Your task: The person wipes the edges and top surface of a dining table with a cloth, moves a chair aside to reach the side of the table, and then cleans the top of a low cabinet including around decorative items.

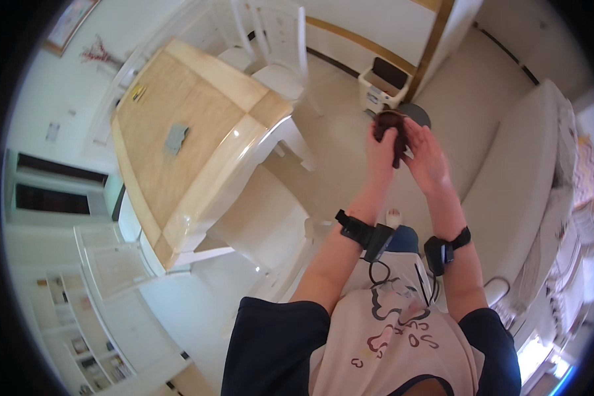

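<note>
Brown thing [390, 121] in left hand's [381, 148] curled fingers, thumb over it, long axis running back toward wrists; right hand [430, 158] just right, fingers nearly straight, contact unclear.

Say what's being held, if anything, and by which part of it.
A dark-brown thing, kind unclear, held by its left side in the left hand.

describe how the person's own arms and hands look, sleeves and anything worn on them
Both sleeves are short and dark navy. Each forearm wears a black strap carrying a dark, boxy device: one on the left, another on the right. Thin black cables show near the devices. Neither hand wears a glove.
</note>
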Demonstrator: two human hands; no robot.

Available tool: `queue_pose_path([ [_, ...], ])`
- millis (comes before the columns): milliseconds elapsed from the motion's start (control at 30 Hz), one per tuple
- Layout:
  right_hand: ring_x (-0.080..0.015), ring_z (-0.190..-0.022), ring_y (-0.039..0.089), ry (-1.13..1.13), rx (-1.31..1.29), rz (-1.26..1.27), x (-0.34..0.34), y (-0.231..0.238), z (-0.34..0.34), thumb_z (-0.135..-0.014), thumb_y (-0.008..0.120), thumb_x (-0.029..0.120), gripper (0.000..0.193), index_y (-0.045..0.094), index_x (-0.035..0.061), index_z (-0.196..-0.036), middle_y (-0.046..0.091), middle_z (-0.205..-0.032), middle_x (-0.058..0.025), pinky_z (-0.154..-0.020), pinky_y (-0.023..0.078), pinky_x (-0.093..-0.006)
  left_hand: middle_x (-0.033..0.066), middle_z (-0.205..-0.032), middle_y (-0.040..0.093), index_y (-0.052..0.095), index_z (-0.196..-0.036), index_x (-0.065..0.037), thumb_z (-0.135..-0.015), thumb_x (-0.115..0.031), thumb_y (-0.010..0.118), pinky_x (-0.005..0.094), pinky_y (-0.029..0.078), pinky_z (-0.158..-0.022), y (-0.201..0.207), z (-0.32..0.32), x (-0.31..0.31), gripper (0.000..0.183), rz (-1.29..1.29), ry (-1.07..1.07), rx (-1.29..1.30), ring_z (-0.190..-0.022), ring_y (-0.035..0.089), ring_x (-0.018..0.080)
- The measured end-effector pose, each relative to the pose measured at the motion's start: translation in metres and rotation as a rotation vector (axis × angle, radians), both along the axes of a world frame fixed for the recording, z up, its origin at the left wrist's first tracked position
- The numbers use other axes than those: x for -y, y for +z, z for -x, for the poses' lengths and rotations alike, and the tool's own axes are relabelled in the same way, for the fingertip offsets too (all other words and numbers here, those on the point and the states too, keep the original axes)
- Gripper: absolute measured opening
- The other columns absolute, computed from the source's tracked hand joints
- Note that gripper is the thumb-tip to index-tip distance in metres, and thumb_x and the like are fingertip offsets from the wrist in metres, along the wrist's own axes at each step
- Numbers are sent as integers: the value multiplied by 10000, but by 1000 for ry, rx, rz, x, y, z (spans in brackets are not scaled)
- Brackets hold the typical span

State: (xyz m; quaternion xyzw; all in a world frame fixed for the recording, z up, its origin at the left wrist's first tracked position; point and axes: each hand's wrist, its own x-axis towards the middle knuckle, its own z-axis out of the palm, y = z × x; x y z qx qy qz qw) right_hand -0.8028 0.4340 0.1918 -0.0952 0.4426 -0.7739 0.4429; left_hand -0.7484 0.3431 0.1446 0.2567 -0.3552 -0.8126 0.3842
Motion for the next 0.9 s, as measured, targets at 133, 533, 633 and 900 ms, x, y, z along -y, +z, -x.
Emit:
queue_pose_path([
  [133, -188, -1302, 435, 231, -11, -47, 83, -23, 33, -1046, 424, 370, 460, 490, 83, -1398, 497, -1399, -47, -1066, 381, -398, 132, -1040, 632, 507, -1206, -8, -873, -39, 568, 333, 550, -575, -35, 2, 96, 340, -31, 297, 9, -774, 661, 235],
  [533, -147, -1249, 472, 768, -366, -265, 280, -47, 99, -1028, 454, 274, 319, 609, 115, -1256, 566, -1311, -14, -1009, 414, -373, 132, -1161, 600, 503, -1257, 17, -827, -96, 668, 350, 490, -927, -74, -144, 274, 475, 281, 1164, 643, -1057, 595, 224],
  [633, -137, -1220, 486, 831, -485, -345, 321, -68, 108, -1023, 462, 267, 302, 625, 124, -1233, 582, -1283, -10, -1000, 411, -370, 134, -1103, 617, 499, -1266, 33, -812, -77, 661, 334, 519, -865, -77, -169, 299, 494, 316, 1275, 825, -967, 617, 213],
  [900, -185, -1045, 572, 902, -764, -292, 438, -103, 63, -979, 517, 204, 256, 658, 57, -1133, 629, -1083, -63, -935, 441, -315, 193, -1292, 557, 621, -1204, -95, -783, -140, 700, 519, 429, -961, -178, -211, 327, 430, 765, 1257, 1930, -1147, 533, 403],
])
